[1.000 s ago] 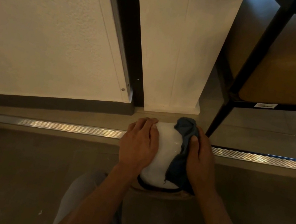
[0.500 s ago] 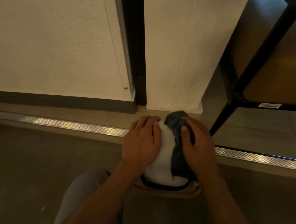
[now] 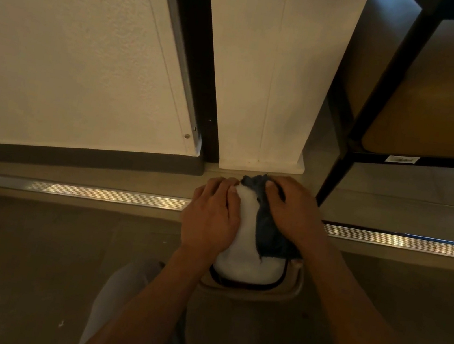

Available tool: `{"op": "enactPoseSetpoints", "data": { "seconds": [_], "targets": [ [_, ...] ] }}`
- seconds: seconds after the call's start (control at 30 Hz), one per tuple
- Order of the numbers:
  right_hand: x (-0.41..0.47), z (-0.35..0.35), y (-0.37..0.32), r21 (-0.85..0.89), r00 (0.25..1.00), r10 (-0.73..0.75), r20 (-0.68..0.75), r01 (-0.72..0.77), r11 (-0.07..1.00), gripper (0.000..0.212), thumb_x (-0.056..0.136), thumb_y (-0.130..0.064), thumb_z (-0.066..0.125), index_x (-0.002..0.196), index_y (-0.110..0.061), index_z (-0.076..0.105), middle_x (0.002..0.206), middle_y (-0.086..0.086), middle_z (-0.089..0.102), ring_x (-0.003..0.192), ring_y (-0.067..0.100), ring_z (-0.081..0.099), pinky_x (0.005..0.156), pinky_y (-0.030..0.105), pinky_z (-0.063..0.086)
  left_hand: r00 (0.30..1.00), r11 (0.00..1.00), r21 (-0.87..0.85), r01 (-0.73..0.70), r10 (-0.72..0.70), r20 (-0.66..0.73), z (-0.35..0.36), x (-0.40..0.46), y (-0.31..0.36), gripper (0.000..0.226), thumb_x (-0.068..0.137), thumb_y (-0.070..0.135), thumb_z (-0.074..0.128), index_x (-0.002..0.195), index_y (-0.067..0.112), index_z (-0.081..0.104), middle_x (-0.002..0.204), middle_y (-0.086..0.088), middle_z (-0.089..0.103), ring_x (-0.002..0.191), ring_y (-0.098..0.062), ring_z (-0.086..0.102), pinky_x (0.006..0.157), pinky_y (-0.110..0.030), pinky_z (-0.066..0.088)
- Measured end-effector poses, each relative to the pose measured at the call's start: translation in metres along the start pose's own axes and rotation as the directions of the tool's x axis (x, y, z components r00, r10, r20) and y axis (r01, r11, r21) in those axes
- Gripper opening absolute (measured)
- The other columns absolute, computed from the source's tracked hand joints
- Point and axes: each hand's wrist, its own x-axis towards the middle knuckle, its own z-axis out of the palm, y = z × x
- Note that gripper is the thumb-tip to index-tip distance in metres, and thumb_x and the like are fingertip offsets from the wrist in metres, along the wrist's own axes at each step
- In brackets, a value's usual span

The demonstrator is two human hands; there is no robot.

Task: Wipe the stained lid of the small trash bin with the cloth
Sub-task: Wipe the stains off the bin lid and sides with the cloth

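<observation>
hands [image 3: 251,217] (two), one cloth [image 3: 267,231], one lid [image 3: 243,251]

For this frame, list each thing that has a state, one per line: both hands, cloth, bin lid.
left hand: flat on the lid's left side, steadying it, holding nothing.
right hand: pressing the cloth onto the lid's right side.
cloth: dark blue, bunched, draped over the lid.
lid: white, closed on the bin; no stain discernible.
</observation>
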Motion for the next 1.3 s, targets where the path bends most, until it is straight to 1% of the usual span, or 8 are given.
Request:
{"op": "enactPoseSetpoints", "data": {
  "seconds": [0.2,0.4,0.5,0.7,0.87,1.0,1.17,1.3],
  "targets": [
    [-0.034,0.008,0.010,0.167,0.984,-0.062,-0.166,0.090,0.982,0.034,0.101,-0.026,0.050,0.132,-0.011,0.055,0.124,-0.003,0.055,0.114,0.009,0.051,0.101,0.021,0.038,1.000,0.999,-0.020,0.027,-0.028,-0.013,0.001,-0.002,0.002,0.045,0.103,0.033,0.032,0.130,0.012,0.060,0.126,-0.010,0.063,0.116,-0.028,0.058,0.101,-0.038,0.043],
    [0.019,-0.002,0.005,-0.006,0.934,0.326,0.145,-0.328,0.945,0.038,0.100,-0.047,0.035,0.096,-0.021,0.064,0.088,-0.002,0.062,0.076,0.010,0.056,0.061,0.026,0.038,0.998,0.998,-0.058,-0.004,0.001,-0.055,0.000,-0.003,0.000,0.039,0.103,0.029,0.037,0.127,0.013,0.063,0.123,-0.009,0.065,0.113,-0.026,0.058,0.098,-0.036,0.043],
    [0.033,0.000,-0.002,-0.248,0.938,0.265,0.222,-0.209,0.946,0.042,0.098,-0.047,0.032,0.078,-0.023,0.060,0.075,-0.002,0.058,0.066,0.009,0.051,0.054,0.025,0.032,0.998,0.996,-0.090,0.011,-0.017,-0.066,0.001,-0.003,0.001,0.036,0.102,0.026,0.039,0.124,0.010,0.064,0.118,-0.011,0.066,0.108,-0.028,0.060,0.095,-0.033,0.040],
    [0.001,-0.002,0.018,0.169,0.993,-0.102,0.053,0.092,0.981,0.033,0.099,-0.039,0.049,0.122,-0.022,0.065,0.114,-0.004,0.067,0.102,0.008,0.060,0.090,0.023,0.045,0.996,0.996,-0.070,0.046,-0.052,-0.078,0.003,-0.002,0.001,0.038,0.102,0.026,0.040,0.123,0.006,0.065,0.118,-0.015,0.067,0.108,-0.034,0.061,0.094,-0.038,0.045],
    [-0.014,0.004,0.019,0.522,0.985,0.169,-0.040,-0.123,0.844,0.023,0.100,-0.031,0.053,0.119,-0.024,0.064,0.111,-0.008,0.067,0.104,-0.002,0.061,0.086,0.013,0.046,0.996,0.996,-0.069,0.049,-0.053,-0.067,0.005,-0.002,-0.001,0.034,0.104,0.025,0.041,0.125,0.011,0.064,0.121,-0.010,0.065,0.112,-0.029,0.059,0.096,-0.031,0.038],
    [0.008,-0.006,0.016,0.206,0.929,0.329,0.171,-0.361,0.910,0.036,0.102,-0.045,0.037,0.113,-0.022,0.062,0.097,-0.002,0.061,0.085,0.009,0.055,0.065,0.017,0.038,0.998,0.998,-0.048,0.029,-0.031,-0.059,0.004,-0.001,-0.001,0.038,0.104,0.030,0.036,0.128,0.015,0.061,0.124,-0.007,0.063,0.114,-0.025,0.057,0.095,-0.028,0.036],
    [0.036,0.001,-0.007,-0.264,0.928,0.283,0.244,-0.217,0.940,0.047,0.100,-0.047,0.029,0.077,-0.019,0.059,0.073,0.002,0.058,0.068,0.015,0.055,0.054,0.027,0.033,0.999,0.998,-0.061,0.011,-0.013,-0.034,0.002,0.000,-0.001,0.042,0.102,0.031,0.031,0.127,0.014,0.061,0.122,-0.007,0.063,0.111,-0.024,0.057,0.098,-0.034,0.042],
    [0.020,-0.003,0.004,0.060,0.980,0.091,0.176,-0.103,0.993,0.032,0.099,-0.047,0.044,0.095,-0.028,0.070,0.089,-0.010,0.067,0.083,0.006,0.063,0.067,0.021,0.045,0.997,0.997,-0.052,0.056,-0.058,-0.052,0.002,-0.001,0.000,0.044,0.102,0.030,0.034,0.128,0.009,0.062,0.125,-0.013,0.064,0.116,-0.030,0.057,0.100,-0.032,0.037]
  ]
}}
